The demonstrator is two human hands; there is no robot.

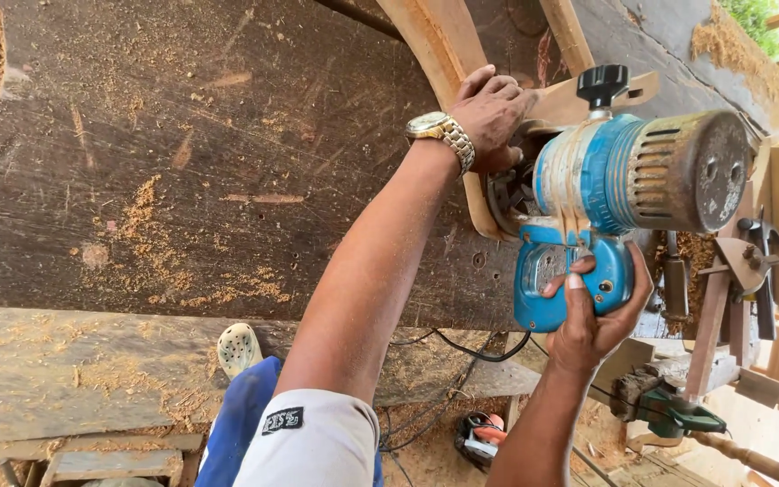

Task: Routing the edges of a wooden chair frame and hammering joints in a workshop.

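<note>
The router (628, 180), a blue power tool with a grey vented motor cap and a black knob on its side, sits at the right end of the dark, sawdust-strewn surface (182, 162), its base against a curved strip of pale wood (448, 54). The right hand (592, 311) is wrapped around the tool's blue handle from below, fingers curled over the front of the grip and thumb along its side. The left hand (490, 113), with a metal watch (444, 135) on its wrist, is closed down on the curved wood just beside the tool's base, fingers bent over the strip's edge and pressing it to the surface. Whether the cutter touches the wood cannot be told, since the hand and the tool's body hide it. A black cord (475, 352) loops under the surface edge below the tool. Further right lie more pale wooden pieces, a metal clamp-like fitting (746, 257) and a heap of sawdust. Below the surface, on the ground, an orange and black tool (484, 437) lies among cables, a green tool (687, 415) rests on planks, and a pale clog (239, 347) shows beside the person's blue trouser leg (241, 424).
</note>
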